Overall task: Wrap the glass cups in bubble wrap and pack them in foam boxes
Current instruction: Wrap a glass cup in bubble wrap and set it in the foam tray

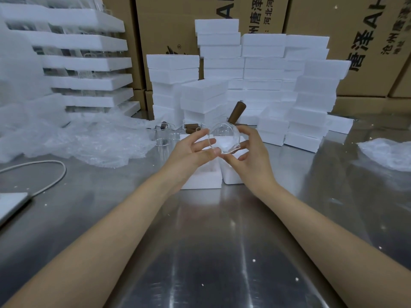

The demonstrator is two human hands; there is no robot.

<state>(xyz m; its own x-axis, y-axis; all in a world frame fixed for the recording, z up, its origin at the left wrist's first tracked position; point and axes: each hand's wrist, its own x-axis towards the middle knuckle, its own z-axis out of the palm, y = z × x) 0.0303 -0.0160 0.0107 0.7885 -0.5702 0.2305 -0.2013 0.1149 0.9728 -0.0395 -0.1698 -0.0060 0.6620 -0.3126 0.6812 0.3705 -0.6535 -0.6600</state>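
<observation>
Glass cup [224,138] is being held bare over the worktop [211,230], both hands [193,150] [251,152] clamped on it; bubble wrap [95,143] is probably needed next

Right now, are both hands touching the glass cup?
Touching. The head view shows the left hand and right hand with fingertips pressed on the glass cup, held above the open foam box.

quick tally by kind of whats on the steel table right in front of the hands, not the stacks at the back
Glass cup held in both hands, left hand, right hand: 1
Open foam boxes under the hands: 2
Glass cups standing on the table: at least 2, clear glass and hard to count
Bubble wrap piles: 2
Total: 7
</observation>
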